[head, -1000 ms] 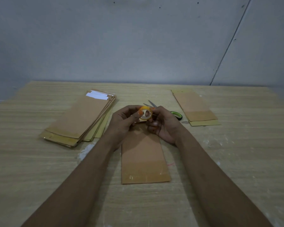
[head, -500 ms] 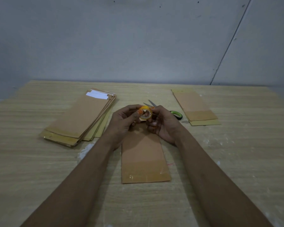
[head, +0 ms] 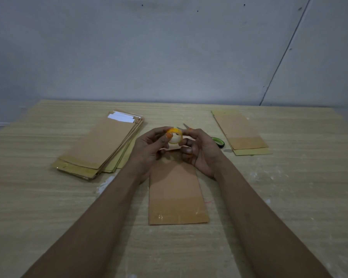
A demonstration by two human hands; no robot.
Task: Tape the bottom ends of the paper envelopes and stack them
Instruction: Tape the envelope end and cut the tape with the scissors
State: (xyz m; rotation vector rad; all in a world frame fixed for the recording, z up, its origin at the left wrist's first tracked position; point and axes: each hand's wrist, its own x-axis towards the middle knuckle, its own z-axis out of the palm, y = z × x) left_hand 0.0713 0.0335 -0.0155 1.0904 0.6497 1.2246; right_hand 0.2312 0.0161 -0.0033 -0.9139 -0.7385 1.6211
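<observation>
Both hands hold a small yellow roll of clear tape (head: 175, 136) above the far end of a brown paper envelope (head: 175, 189) that lies flat in front of me. My left hand (head: 151, 146) pinches the roll's left side with thumb and fingers. On the roll's right side, the fingers of my right hand (head: 199, 149) are curled round it. Shiny tape covers the envelope's near end. A fanned stack of several envelopes (head: 100, 145) lies at the left. Two more envelopes (head: 241, 131) lie stacked at the right.
Scissors (head: 219, 142) with a green-and-black handle lie behind my right hand, blades pointing far left. All of it sits on a light wooden table (head: 48, 207) with white smears. A grey wall stands just behind the table's far edge.
Both hands have barely moved; the tape roll has turned slightly between my fingers, its open side now facing me more.
</observation>
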